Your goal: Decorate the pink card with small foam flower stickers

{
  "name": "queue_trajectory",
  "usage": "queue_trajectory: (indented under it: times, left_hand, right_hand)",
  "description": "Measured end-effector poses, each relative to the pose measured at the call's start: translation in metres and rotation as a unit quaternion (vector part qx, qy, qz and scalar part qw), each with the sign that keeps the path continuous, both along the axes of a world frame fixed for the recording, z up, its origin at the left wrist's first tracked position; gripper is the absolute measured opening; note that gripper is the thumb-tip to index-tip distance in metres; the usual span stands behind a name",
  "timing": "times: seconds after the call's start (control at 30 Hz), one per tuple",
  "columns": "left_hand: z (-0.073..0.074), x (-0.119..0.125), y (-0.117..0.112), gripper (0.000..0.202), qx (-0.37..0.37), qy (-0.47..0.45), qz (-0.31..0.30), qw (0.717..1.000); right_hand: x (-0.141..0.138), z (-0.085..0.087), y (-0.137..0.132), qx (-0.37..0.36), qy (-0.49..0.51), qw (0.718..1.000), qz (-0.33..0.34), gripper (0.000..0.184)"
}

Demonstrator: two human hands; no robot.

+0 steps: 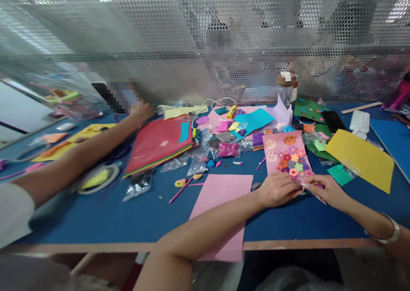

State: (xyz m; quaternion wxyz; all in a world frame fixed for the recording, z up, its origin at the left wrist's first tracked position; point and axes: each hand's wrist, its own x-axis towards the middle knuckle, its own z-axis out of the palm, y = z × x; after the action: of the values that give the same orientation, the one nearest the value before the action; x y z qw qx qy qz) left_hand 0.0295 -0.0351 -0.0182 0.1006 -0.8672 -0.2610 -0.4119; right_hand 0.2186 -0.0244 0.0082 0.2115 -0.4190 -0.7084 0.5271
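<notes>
My left hand [278, 189] and my right hand [326, 190] meet over the lower edge of a pink card [271, 166]. Both are closed, their fingertips pinching what looks like a small clear plastic bag [300, 181] with something pinkish-purple at its right end. Colourful foam flowers [291, 160] cluster on the card, above my fingers. Animal-face stickers, among them an orange cat [290, 140] and a rabbit [272, 156], lie along the card's top and left side. A bracelet circles my right wrist.
A pink sheet [224, 197] lies under my left forearm, overhanging the table edge. Red folders [160, 141], bagged clay [228, 149] and a lidded cup [285, 88] stand or lie further back. Yellow foam [361, 158] is at right. A co-worker's arm [86, 154] reaches across at left, holding a phone.
</notes>
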Motion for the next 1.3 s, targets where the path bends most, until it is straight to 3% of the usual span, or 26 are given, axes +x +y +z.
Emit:
queue_trajectory:
  times: [0.23, 0.53, 0.77, 1.0, 1.3]
  left_hand:
    - [0.003, 0.0, -0.001, 0.019, 0.001, -0.01, -0.011, 1.0]
    - [0.0, -0.002, 0.0, 0.024, 0.007, 0.018, -0.039, 0.999]
    - [0.001, -0.001, 0.001, 0.021, 0.029, 0.015, -0.036, 0.999]
    - [0.003, 0.0, 0.002, 0.021, 0.052, 0.03, -0.022, 0.998]
    - [0.024, -0.002, 0.012, 0.017, 0.173, 0.1, -0.008, 0.98]
  right_hand:
    - [-0.001, 0.003, 0.0, 0.045, -0.026, 0.999, 0.002, 0.026]
    - [-0.005, -0.002, 0.001, 0.157, -0.096, 0.982, 0.037, 0.035]
    - [-0.009, -0.008, -0.002, 0.232, -0.093, 0.967, 0.052, 0.045]
    - [-0.008, -0.009, -0.001, 0.263, -0.084, 0.96, 0.048, 0.039]
    - [-0.002, -0.01, 0.008, 0.309, -0.065, 0.947, -0.054, 0.023]
